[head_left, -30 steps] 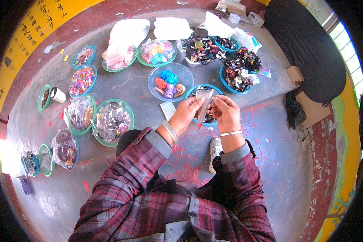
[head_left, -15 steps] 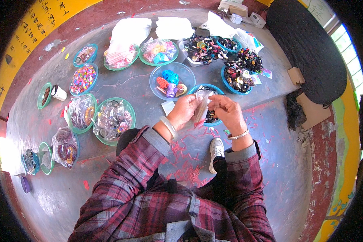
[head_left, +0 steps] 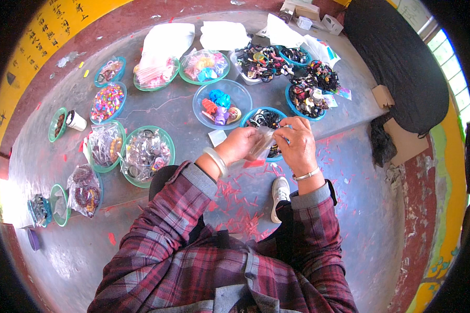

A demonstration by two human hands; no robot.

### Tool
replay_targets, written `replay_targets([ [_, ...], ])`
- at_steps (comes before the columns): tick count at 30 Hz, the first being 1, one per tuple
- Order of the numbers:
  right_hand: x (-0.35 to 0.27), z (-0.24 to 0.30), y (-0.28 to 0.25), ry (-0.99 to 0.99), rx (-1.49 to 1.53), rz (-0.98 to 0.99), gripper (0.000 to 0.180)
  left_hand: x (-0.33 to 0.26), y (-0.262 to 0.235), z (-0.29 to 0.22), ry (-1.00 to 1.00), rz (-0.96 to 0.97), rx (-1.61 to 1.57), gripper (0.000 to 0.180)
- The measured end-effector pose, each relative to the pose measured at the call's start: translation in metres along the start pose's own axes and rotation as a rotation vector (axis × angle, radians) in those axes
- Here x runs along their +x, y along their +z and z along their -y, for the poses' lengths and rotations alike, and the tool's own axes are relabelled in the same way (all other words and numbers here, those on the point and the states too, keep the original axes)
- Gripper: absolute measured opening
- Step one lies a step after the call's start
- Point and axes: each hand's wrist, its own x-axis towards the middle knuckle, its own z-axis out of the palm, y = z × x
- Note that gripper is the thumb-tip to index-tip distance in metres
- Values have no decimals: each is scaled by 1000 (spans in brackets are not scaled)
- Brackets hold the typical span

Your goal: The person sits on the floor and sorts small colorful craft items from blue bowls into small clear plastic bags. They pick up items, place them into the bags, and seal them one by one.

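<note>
A small clear plastic bag (head_left: 262,148) with a red strip along its lower end is in front of me. My left hand (head_left: 240,143) grips it by the left side. The fingers of my right hand (head_left: 300,145) are pinched together at the bag's upper right edge. Just beyond both hands, partly covered by them, is a blue basket (head_left: 244,118) with dark hair ties (head_left: 265,117) in it. To its left stands a clear blue bowl (head_left: 199,112) holding blue, orange and purple hair pieces (head_left: 220,99).
Green baskets of bagged items, one a basket of plastic packets (head_left: 148,154), stand at the left. Dark hair ties (head_left: 261,60) fill containers at the back right. White bags (head_left: 224,36) lie behind. Red scraps (head_left: 245,221) litter the floor near my shoe (head_left: 280,194).
The bag has tilted and spread wider between my hands. My right fingers have closed into a pinch and moved up slightly. The left hand has shifted only a little.
</note>
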Motion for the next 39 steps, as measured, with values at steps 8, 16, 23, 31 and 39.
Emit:
replay_targets([
  [8, -14, -29, 12, 335, 208, -17, 5, -10, 1, -12, 112, 16, 120, 23],
  [16, -16, -39, 3, 871, 760, -2, 11, -6, -10, 2, -193, 39, -287, 27],
  [23, -16, -57, -6, 1034, 891, -278, 9, -10, -20, 0, -276, -64, -232, 27],
  [31, -20, -60, -10, 998, 1042, -289, 11, 4, -22, 52, -370, -233, -211, 25],
  [39, -21, -53, -1, 1005, 1093, -182, 12, 30, -32, 198, -409, -426, -351, 25],
])
